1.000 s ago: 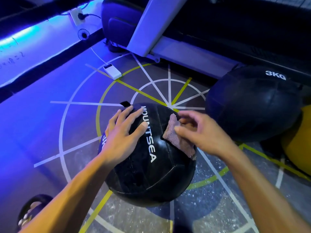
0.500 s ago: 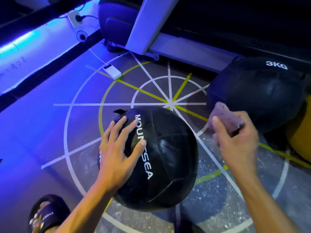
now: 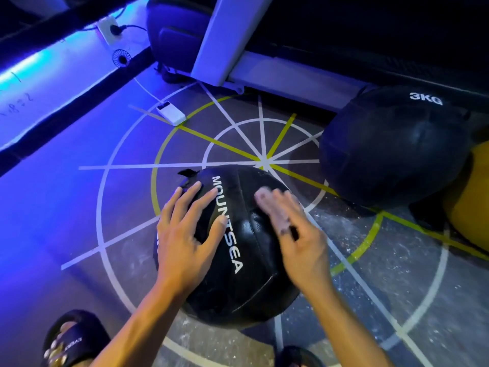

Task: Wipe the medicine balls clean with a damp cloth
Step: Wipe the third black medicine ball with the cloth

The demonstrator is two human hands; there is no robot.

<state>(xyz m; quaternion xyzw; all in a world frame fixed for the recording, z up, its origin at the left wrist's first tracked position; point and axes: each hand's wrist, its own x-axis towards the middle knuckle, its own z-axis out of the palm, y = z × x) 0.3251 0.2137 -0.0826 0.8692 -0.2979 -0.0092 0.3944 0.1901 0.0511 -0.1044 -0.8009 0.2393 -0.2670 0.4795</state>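
Medicine ball (image 3: 238, 260) marked MOUNTSEA sits on the lined gym floor (image 3: 370, 300) between the person's feet and the centre of the painted wheel, with the left hand (image 3: 188, 231) spread flat on its upper left side, fingers straight and holding nothing. The right hand (image 3: 299, 234) lies over the ball's top right, motion-blurred, with a pale pinkish cloth (image 3: 267, 202) smeared beneath its fingers (whether they grip or merely press it, I cannot tell). A second black ball (image 3: 391, 147) marked 3KG rests well apart to the right, against something yellow (image 3: 471, 197), and no container is visible.
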